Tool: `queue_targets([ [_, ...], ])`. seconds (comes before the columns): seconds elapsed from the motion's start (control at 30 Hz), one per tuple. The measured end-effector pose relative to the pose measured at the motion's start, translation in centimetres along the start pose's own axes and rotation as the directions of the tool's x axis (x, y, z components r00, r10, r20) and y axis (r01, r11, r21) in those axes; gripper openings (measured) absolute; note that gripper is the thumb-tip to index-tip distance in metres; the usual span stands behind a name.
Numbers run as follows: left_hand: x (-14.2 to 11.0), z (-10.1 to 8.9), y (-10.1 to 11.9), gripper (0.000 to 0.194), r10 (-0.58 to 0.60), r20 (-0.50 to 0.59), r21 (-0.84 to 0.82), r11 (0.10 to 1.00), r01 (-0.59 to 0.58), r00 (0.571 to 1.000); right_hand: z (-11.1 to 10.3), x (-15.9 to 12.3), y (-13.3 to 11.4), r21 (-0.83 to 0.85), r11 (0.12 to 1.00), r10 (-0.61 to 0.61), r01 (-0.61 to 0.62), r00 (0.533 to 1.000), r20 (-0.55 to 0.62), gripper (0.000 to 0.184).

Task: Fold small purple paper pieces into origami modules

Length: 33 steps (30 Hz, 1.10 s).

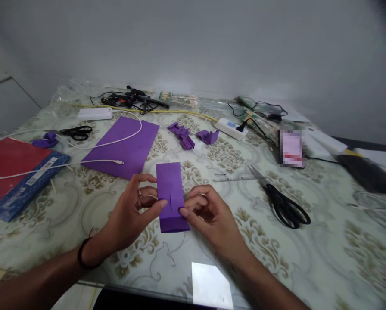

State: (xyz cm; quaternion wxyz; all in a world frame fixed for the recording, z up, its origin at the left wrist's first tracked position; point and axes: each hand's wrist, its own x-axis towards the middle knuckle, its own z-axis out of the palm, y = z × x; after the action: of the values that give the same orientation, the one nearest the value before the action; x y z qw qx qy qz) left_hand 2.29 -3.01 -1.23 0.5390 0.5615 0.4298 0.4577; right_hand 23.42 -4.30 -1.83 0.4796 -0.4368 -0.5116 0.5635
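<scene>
A folded strip of purple paper (pixel 170 181) is held upright in the middle of the view, with a slit or crease down its centre and its lower end bent into a flap. My left hand (pixel 131 206) pinches its left edge between thumb and fingers. On the other side, the thumb and fingers of my right hand (pixel 209 215) grip the lower right edge. Behind the strip lie a folded purple paper piece (pixel 182 135) and a smaller one (pixel 208 136). A large purple sheet (pixel 122 146) rests to the left.
Large black-handled scissors (pixel 285 204) and a clear ruler (pixel 235 178) lie right. Small scissors (pixel 76 132), a red-and-blue pack (pixel 25 176) and white cables (pixel 115 162) are left. A power strip (pixel 231 128), phone (pixel 291 148) and black cables (pixel 131 100) sit farther back.
</scene>
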Motion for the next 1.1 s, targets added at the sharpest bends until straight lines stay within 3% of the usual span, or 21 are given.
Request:
queue_targets([
  [0.13,0.3,-0.2,-0.3,0.059,0.128,-0.093,-0.027,0.991,-0.131,0.987,0.0,-0.1,0.0,-0.130,0.991,-0.016,0.022,0.999,0.043,0.017],
  [0.27,0.5,-0.7,0.1,0.044,0.037,-0.013,0.099,0.994,-0.035,0.999,-0.1,-0.3,0.0,-0.230,0.972,-0.032,0.056,0.994,0.104,0.009],
  [0.33,0.5,-0.8,0.4,0.038,0.019,0.026,0.171,0.985,-0.023,0.999,-0.1,-0.3,0.0,-0.202,0.978,-0.041,0.057,0.996,0.083,0.013],
  [0.47,0.2,-0.5,0.6,0.031,0.086,0.107,0.235,0.966,-0.109,0.991,0.0,-0.1,0.0,-0.039,0.998,-0.045,0.046,0.999,0.022,0.030],
  [0.63,0.1,-0.2,0.3,0.064,0.097,0.089,0.150,0.983,-0.109,0.991,0.0,0.5,0.1,0.042,0.999,0.018,-0.021,0.998,0.060,0.032],
  [0.7,0.2,-0.1,0.5,0.051,0.059,0.101,0.167,0.983,-0.075,0.993,-0.1,0.5,0.1,0.029,0.999,0.025,-0.027,0.997,0.069,0.028],
  [0.8,0.3,-0.1,1.1,0.006,0.017,0.129,0.254,0.966,-0.050,0.991,0.0,0.4,0.1,0.000,1.000,0.025,-0.025,0.998,0.059,0.023],
  [0.97,0.2,-0.2,1.7,0.016,0.008,0.120,0.312,0.949,-0.045,0.993,0.0,0.2,0.1,-0.030,0.999,0.026,-0.024,0.998,0.066,0.024],
  [1.1,0.5,-0.4,1.7,0.026,-0.019,0.127,0.256,0.967,-0.014,0.992,0.1,0.0,0.1,-0.068,0.996,-0.067,0.064,0.997,-0.048,0.023],
])
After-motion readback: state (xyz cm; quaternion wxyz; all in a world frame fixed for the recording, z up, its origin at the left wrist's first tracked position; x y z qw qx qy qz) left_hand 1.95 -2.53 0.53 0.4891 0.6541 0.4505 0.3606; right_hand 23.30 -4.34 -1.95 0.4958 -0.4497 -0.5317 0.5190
